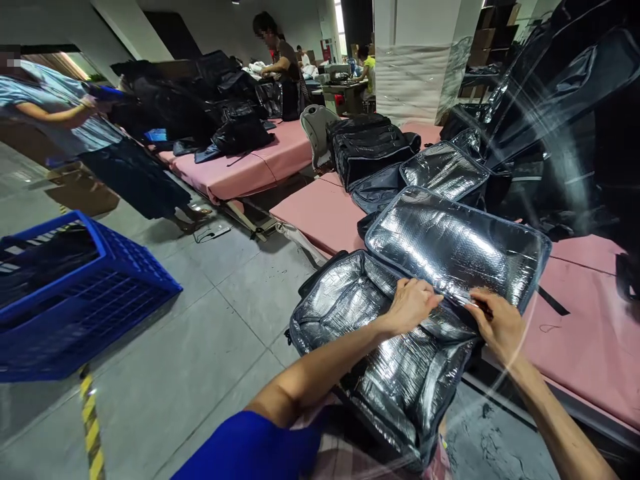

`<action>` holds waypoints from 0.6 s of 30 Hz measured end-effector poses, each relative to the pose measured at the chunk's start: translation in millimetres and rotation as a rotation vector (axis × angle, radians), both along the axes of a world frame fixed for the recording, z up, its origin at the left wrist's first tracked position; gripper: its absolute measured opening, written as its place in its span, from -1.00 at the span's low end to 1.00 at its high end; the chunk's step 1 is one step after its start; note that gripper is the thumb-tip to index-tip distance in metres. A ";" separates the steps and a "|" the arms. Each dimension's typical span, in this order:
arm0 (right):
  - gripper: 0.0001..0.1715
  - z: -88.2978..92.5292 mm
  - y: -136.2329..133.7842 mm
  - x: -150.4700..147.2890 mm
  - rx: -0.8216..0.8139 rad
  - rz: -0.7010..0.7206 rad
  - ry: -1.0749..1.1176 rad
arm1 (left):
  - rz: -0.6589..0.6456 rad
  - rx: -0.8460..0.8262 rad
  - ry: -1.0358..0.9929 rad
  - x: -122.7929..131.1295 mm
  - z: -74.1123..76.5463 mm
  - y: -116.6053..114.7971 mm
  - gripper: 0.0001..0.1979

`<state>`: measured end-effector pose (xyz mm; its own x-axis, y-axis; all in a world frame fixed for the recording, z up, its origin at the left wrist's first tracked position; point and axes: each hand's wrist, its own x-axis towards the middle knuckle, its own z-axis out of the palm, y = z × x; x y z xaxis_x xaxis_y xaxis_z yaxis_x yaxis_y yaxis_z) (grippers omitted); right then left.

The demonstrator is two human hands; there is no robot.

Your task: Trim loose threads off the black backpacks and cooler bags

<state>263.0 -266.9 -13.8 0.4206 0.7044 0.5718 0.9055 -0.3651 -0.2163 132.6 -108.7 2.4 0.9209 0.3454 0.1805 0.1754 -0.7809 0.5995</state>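
Observation:
An open insulated bag with silver foil lining lies at the near edge of a pink table. Its lid is folded back and stands tilted toward the far side. My left hand rests closed on the back rim of the bag, where lid and body join. My right hand pinches the same seam a little to the right, fingers pressed on the foil. Both forearms reach in from the bottom of the view.
Other foil-lined and black bags lie behind on the table, with a dark stack at the right. A blue plastic crate stands on the grey floor at left. Another pink table holds black bags; people work at far left and back.

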 end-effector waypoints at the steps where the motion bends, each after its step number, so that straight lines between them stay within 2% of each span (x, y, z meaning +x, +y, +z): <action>1: -0.64 -0.3 2.9 -1.3 -0.018 -0.030 0.095 | -0.002 -0.042 -0.004 -2.2 -0.2 3.9 -0.65; 2: -0.61 -0.2 6.7 -2.8 -0.055 -0.051 0.168 | 0.017 -0.065 -0.018 -3.8 -1.6 6.4 -0.64; 4: -0.72 0.8 15.9 -5.2 -0.150 -0.065 0.239 | 0.081 -0.048 -0.084 -5.3 -7.9 6.5 -0.72; 7: -0.85 1.5 28.5 -3.7 -0.214 -0.070 0.264 | 0.145 0.058 -0.197 -3.9 -21.1 -2.8 -0.90; 9: -0.87 0.8 33.5 0.4 -0.239 -0.098 0.288 | 0.182 0.131 -0.214 -0.9 -26.6 -11.0 -0.90; 12: -0.84 -0.7 36.4 6.2 -0.264 -0.124 0.321 | 0.257 0.202 -0.159 5.1 -25.9 -20.5 -0.85; 18: -0.82 -3.5 37.4 8.3 -0.246 -0.142 0.319 | 0.320 0.189 -0.101 13.0 -18.0 -24.6 -0.94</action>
<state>271.3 -229.5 -17.3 0.6515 0.7262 0.2196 0.7447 -0.5568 -0.3680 145.6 -133.3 -15.5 0.7462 0.5644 0.3531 0.3756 -0.7948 0.4767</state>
